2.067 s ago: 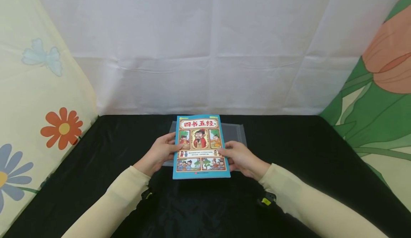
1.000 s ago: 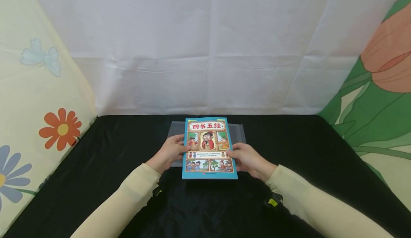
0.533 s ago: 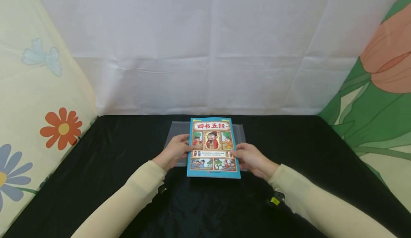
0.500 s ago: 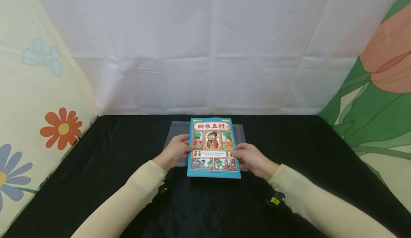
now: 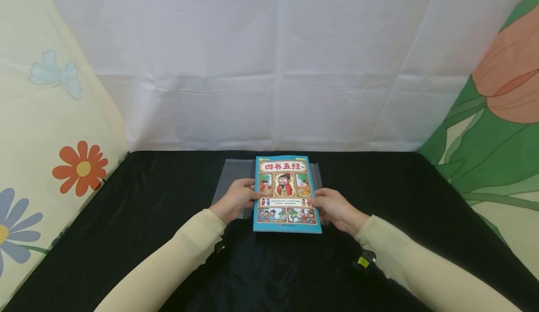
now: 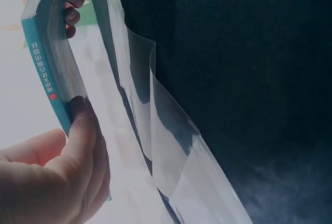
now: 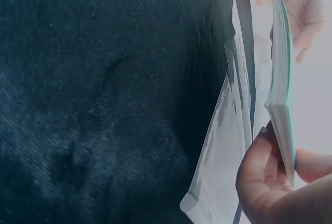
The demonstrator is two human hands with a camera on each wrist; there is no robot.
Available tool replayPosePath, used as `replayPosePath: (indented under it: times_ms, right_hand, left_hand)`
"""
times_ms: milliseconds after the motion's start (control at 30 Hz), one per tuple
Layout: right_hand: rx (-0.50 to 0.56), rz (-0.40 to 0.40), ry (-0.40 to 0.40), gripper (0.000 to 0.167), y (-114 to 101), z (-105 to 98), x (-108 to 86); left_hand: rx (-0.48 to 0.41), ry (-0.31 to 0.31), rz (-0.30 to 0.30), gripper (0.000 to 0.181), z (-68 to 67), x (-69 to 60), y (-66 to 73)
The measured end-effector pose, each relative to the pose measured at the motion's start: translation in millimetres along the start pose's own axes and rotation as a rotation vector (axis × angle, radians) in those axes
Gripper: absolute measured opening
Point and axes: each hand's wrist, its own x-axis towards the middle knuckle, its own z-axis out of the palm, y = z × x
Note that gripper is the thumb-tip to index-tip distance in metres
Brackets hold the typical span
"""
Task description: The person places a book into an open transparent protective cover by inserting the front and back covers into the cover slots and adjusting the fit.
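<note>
Left hand (image 5: 235, 199) and right hand (image 5: 338, 209) gripped a blue rectangular paperback (image 5: 287, 194) above clear plastic sheeting (image 5: 236, 170); the next move likely needed even support.

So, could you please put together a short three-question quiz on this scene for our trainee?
1. True or false: the person's left hand and right hand both grip the book.
2. Which wrist view shows the book's lettered spine?
3. What lies on the black cloth, partly hidden behind the book in the head view?
a) a spoon
b) a clear plastic sheet or sleeve
c) a cup

Key:
1. True; one hand is at each side of the book.
2. The left wrist view.
3. b, the clear plastic sheet or sleeve.
</note>
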Motion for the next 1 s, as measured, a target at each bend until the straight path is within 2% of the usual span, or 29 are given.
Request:
replayPosePath:
  times_ms: [233,600,1000]
  right_hand:
    - [0.021,0.018,0.004,0.032,3,-3,2.1]
    - [0.029,0.043,0.019,0.035,5,-12,10.2]
    - [0.033,0.083,0.044,0.038,3,-18,17.2]
  left_hand:
    - [0.023,-0.003,-0.002,0.046,6.0,3.7,-0.3]
    - [0.068,0.039,-0.022,0.051,15.6,12.2,2.9]
    - [0.102,0.048,-0.012,0.04,22.9,21.7,4.1]
